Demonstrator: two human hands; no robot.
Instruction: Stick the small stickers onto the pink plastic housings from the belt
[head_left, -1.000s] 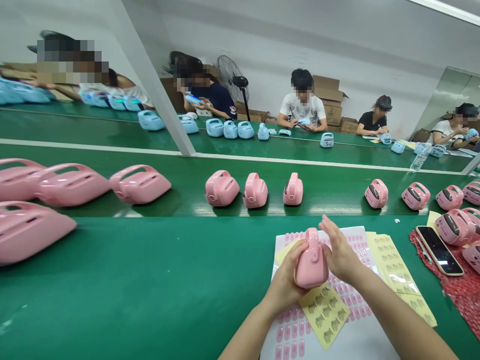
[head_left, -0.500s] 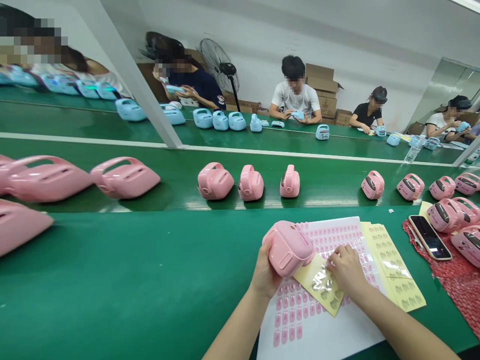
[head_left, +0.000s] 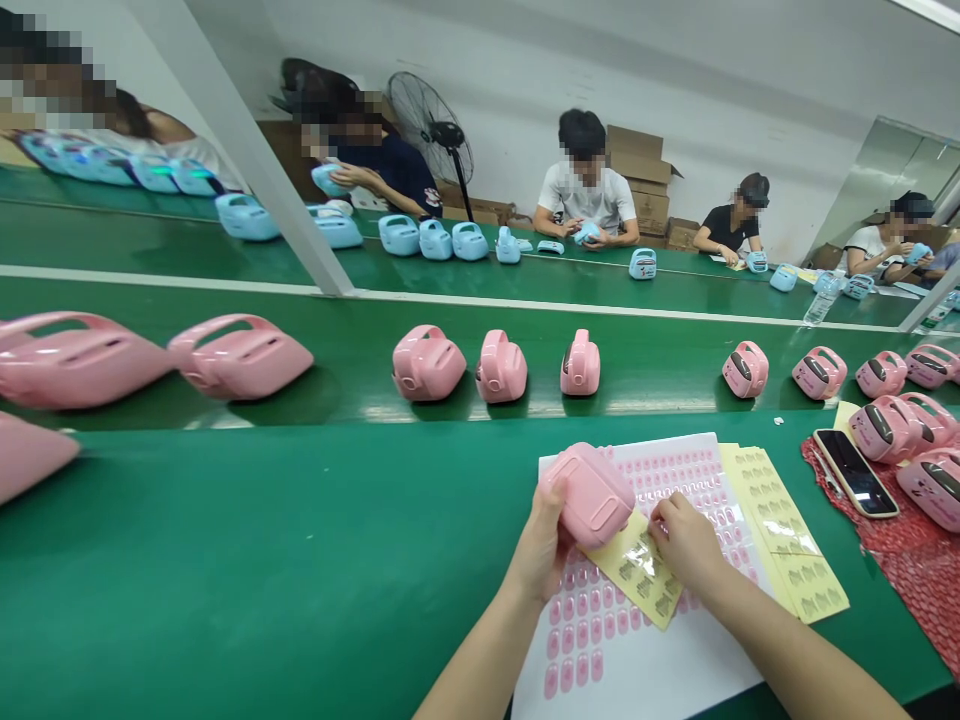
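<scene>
My left hand (head_left: pixel 541 545) is wrapped round the side of a glossy pink plastic case (head_left: pixel 592 495) with rounded corners, held tilted above the papers. Beneath it a small yellow sticker sheet (head_left: pixel 637 575), with shiny clear film and greyish shapes, lies aslant. My right hand (head_left: pixel 684 540) has its fingertips pinched at the upper right edge of that sheet; what sits between them is too small to make out. Both rest over a large white sheet (head_left: pixel 622 670) bearing rows of pink oval stickers (head_left: pixel 574 635). More yellow sticker sheets (head_left: pixel 784 530) lie to its right.
Pink cases with handles (head_left: pixel 427 362) stand along the green bench (head_left: pixel 225 560). At right, a phone (head_left: pixel 855 472) lies on red bubble wrap (head_left: pixel 911 570) beside more pink cases. Across a white rail (head_left: pixel 480 303), people handle blue cases (head_left: pixel 469 241). A slanted post (head_left: pixel 247 150) rises at left.
My left hand has turned the pink case, so its flat face with the oblong outline shows more toward me. My right hand's fingers have shifted slightly at the yellow sheet's edge.
</scene>
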